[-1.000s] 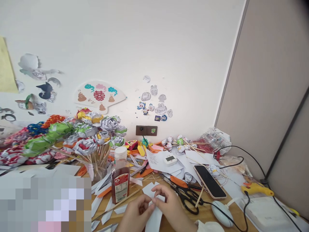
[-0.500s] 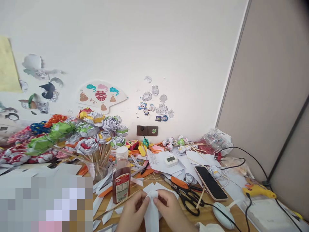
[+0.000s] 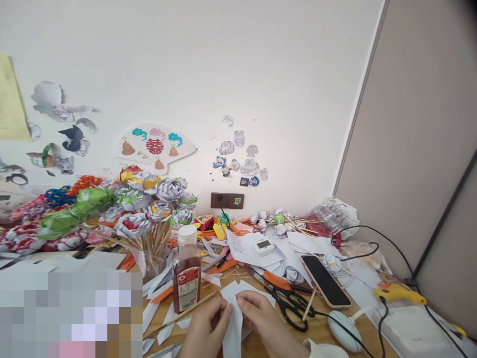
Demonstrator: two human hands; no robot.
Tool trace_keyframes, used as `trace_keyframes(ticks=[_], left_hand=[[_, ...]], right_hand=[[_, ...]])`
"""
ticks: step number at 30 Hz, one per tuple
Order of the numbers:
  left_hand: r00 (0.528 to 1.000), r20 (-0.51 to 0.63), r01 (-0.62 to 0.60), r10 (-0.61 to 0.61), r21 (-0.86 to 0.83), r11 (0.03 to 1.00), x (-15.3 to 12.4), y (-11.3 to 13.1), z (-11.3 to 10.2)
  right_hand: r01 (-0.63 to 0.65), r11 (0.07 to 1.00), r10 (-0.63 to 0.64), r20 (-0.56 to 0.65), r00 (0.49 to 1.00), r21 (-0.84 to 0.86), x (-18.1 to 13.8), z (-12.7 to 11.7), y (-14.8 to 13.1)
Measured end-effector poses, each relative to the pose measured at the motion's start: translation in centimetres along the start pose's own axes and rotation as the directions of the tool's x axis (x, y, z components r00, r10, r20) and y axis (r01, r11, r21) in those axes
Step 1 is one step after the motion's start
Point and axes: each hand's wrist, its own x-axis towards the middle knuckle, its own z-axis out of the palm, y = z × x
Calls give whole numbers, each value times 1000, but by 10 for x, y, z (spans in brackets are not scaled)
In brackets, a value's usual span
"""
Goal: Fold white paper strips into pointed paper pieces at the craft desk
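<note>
Pinches a folded white paper (image 3: 233,330) between left hand (image 3: 210,319) and right hand (image 3: 263,314), low at the centre of the worktop's (image 3: 317,332) near edge. Grips with the left fingers closed on the paper's left side, thumb to the front near its tip; holds the right side likewise with fingers brought together, partly hidden behind the paper. Leaves no way to tell how tight the hold is. Rises to a narrow point between the hands, with more white sheets (image 3: 257,286) just beyond, joined or not, impossible to say.

Seems to be at the folding step, bringing one edge over to make a slim shape. Calls next, by the look of it, for squaring the edges at the tip, then running a thumb firmly down the crease without tearing it.

Seen just left: a stick (image 3: 197,306) and an upright bottle (image 3: 187,278). Seen right: scissors (image 3: 293,301), a phone (image 3: 326,281) lying face up and a mouse (image 3: 343,329). Seen farther left: paper flowers (image 3: 133,225) on sticks, bunched upright.
</note>
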Motion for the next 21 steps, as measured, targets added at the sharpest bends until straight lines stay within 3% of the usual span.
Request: trace_keyframes(ticks=[14, 21], left_hand=[[990, 117, 104, -79, -225, 969, 3, 3, -1], [986, 147, 114, -84, -206, 972, 3, 0, 1]], right_hand=[[0, 992, 7, 57, 998, -123, 9, -21, 5], [39, 977, -33, 36, 999, -207, 10, -21, 4]])
